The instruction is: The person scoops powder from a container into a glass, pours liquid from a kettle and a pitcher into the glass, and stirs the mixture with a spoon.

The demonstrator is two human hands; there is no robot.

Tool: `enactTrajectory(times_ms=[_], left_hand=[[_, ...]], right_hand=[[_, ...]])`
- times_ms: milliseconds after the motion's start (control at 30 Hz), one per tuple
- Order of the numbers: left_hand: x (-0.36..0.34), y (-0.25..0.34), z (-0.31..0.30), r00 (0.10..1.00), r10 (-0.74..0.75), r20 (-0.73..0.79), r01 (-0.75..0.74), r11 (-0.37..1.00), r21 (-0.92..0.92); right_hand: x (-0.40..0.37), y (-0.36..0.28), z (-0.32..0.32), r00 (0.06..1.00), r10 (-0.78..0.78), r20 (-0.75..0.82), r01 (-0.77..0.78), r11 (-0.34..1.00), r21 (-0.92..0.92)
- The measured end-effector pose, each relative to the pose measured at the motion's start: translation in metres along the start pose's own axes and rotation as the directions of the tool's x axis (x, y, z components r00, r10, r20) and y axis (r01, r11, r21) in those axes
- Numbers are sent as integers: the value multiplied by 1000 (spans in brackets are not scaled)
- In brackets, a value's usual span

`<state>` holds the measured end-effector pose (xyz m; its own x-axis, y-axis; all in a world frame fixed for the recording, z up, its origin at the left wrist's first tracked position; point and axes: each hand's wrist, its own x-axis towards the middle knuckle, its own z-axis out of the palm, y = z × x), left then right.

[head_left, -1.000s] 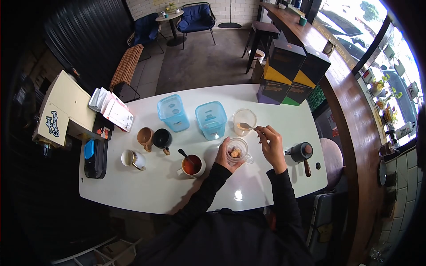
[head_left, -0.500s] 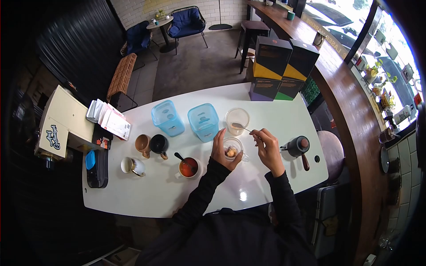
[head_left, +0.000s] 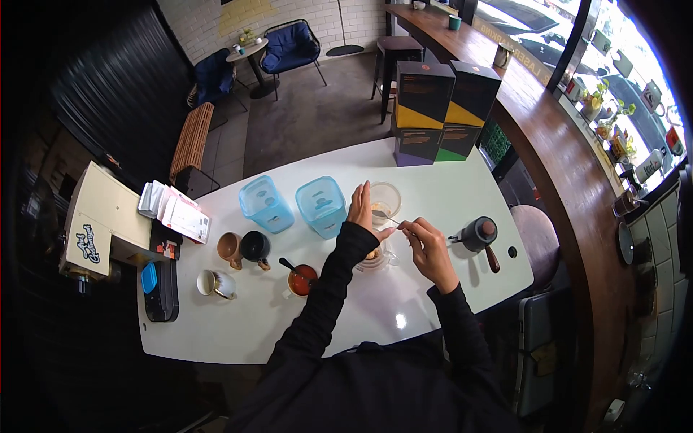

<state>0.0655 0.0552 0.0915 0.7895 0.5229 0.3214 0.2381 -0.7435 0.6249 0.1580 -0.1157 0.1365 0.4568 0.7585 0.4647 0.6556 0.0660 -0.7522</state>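
Observation:
My right hand [head_left: 427, 245] pinches the handle of a small metal spoon [head_left: 390, 218], whose bowl end reaches into a round clear plastic tub [head_left: 393, 193]. Along the near left side of that tub, my left hand [head_left: 362, 213] has its fingers stretched out and its thumb apart, pointing toward the spoon. Below the thumb stands a clear glass cup [head_left: 377, 265] with a light brown, lumpy filling, partly covered by the hand. Left of my forearm is a cup of red liquid [head_left: 304, 278] with a black spoon [head_left: 289, 266] in it.
Two blue plastic containers [head_left: 320, 189] stand left of the tub. Farther left are a brown mug [head_left: 229, 248], a black mug [head_left: 255, 246] and a white mug [head_left: 209, 283]. A dark pot with a wooden handle [head_left: 478, 234] sits at right. Stacked boxes [head_left: 424, 94] occupy the back edge.
My left hand has moved from the glass cup up to the plastic tub. My right hand keeps the spoon at the tub, its bowl now lower inside. The camera view has shifted slightly.

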Motion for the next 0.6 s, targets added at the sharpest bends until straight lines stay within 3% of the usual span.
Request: enactTrajectory(times_ms=[67, 133, 200, 533, 600], left_hand=[[11, 0, 2, 998, -58, 26, 57, 998, 42], [18, -1, 5, 999, -45, 16, 44, 998, 46], [21, -4, 7, 995, -9, 97, 7, 1000, 25], [12, -9, 5, 996, -14, 93, 5, 995, 99], [11, -9, 3, 996, -11, 85, 14, 1000, -26]], right_hand=[[-1, -2, -1, 1000, -25, -5, 25, 999, -21], [-4, -2, -2, 999, -46, -11, 46, 998, -36], [-6, -1, -1, 999, -40, -19, 40, 999, 1], [-15, -2, -1, 1000, -18, -25, 17, 1000, -13], [-16, 1, 1, 999, -19, -49, 20, 1000, 17]])
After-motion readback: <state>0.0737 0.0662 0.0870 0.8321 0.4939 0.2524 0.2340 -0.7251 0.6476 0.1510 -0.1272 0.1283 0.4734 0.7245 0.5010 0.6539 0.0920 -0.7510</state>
